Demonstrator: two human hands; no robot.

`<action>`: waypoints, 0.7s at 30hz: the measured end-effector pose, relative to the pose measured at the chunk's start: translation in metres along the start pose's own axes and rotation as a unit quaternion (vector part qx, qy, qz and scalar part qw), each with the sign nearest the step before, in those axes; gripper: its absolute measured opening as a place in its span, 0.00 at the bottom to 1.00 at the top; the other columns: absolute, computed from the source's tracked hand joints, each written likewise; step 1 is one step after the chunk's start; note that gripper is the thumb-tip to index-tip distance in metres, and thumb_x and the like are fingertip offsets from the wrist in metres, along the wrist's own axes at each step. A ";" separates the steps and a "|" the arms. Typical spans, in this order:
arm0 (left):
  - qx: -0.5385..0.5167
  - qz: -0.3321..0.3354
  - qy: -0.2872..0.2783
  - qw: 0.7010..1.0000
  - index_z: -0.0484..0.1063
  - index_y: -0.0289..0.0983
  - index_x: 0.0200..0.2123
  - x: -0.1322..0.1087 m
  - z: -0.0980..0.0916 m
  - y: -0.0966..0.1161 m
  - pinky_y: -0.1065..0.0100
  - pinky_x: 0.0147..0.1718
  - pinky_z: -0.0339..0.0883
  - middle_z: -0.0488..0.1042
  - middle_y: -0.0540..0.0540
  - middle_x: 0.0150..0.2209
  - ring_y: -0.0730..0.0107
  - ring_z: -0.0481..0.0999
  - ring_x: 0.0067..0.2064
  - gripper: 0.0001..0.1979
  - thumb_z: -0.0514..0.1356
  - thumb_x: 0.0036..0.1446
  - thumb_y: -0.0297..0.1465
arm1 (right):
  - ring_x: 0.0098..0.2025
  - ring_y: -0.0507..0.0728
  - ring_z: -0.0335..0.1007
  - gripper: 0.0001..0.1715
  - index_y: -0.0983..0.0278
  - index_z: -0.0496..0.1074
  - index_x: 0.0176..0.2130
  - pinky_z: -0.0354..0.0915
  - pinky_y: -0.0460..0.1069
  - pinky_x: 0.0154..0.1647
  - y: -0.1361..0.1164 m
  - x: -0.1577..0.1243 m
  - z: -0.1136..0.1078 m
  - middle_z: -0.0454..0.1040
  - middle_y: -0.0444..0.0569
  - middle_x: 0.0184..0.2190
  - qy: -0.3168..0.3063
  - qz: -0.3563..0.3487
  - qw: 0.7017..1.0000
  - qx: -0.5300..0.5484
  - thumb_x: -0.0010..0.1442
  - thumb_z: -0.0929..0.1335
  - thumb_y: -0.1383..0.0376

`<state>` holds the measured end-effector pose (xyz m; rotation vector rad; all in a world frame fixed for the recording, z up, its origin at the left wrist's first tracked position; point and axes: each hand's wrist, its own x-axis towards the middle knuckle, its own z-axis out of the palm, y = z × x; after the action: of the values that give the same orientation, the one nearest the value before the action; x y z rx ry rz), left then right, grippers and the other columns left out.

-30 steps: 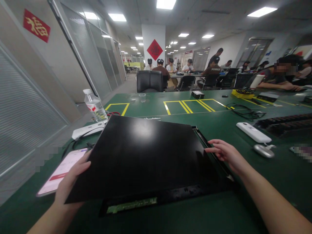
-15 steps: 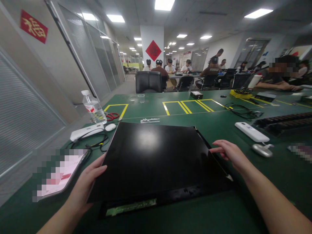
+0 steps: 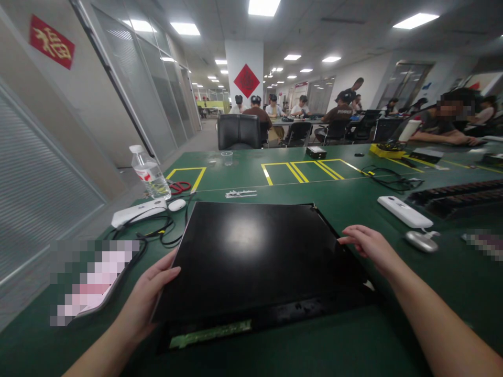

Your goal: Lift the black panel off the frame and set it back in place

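A flat black screen panel [image 3: 251,251] lies tilted over a black backing frame [image 3: 306,309], its left side raised and its right side down along the frame's edge. My left hand [image 3: 151,288] grips the panel's left edge, thumb on top and fingers beneath. On the opposite side, my right hand [image 3: 365,243] touches the right edge with an outstretched fingertip, while its other fingers are partly bent. A green strip [image 3: 210,334] shows along the frame's near edge. The panel hides most of the frame.
Left of the panel are a pixelated phone-like item [image 3: 98,285], black cables [image 3: 157,230], a white mouse [image 3: 176,204], red scissors [image 3: 181,187] and a water bottle [image 3: 149,173]. To the right lie a white device [image 3: 404,211] and a silver mouse [image 3: 421,241]. A person [image 3: 444,120] leans on the table.
My left hand has shifted slightly right with the panel. The panel's raised left side sits a little lower and closer to the frame. My right hand stays nearly still.
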<state>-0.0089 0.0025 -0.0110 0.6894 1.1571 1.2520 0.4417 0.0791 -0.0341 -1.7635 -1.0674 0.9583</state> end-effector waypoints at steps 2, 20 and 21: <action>-0.003 0.002 0.005 1.000 0.78 0.45 0.55 0.001 0.000 -0.001 0.59 0.42 0.79 0.84 0.43 0.49 0.44 0.82 0.50 0.33 0.74 0.42 0.31 | 0.21 0.51 0.58 0.15 0.61 0.73 0.34 0.53 0.47 0.21 0.002 0.001 -0.001 0.82 0.52 0.29 0.001 -0.007 1.000 -0.016 0.49 0.69 0.54; 0.012 -0.012 0.004 1.000 0.78 0.43 0.54 0.007 -0.008 -0.007 0.65 0.30 0.78 0.84 0.42 0.48 0.51 0.86 0.38 0.27 0.71 0.49 0.28 | 0.33 0.60 0.72 0.12 0.57 0.74 0.28 0.60 0.52 0.32 0.008 0.001 0.002 0.81 0.47 0.29 0.029 -0.099 0.973 -0.208 0.53 0.66 0.54; 0.011 -0.014 0.002 1.000 0.78 0.43 0.54 0.008 -0.008 -0.007 0.65 0.31 0.78 0.85 0.42 0.47 0.51 0.86 0.39 0.27 0.71 0.48 0.28 | 0.32 0.59 0.72 0.12 0.57 0.74 0.27 0.59 0.52 0.32 0.008 0.000 0.002 0.80 0.47 0.29 0.032 -0.105 0.969 -0.221 0.53 0.66 0.55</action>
<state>-0.0147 0.0067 -0.0223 0.6840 1.1817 1.2189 0.4422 0.0778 -0.0421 -1.9654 -1.4747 0.5561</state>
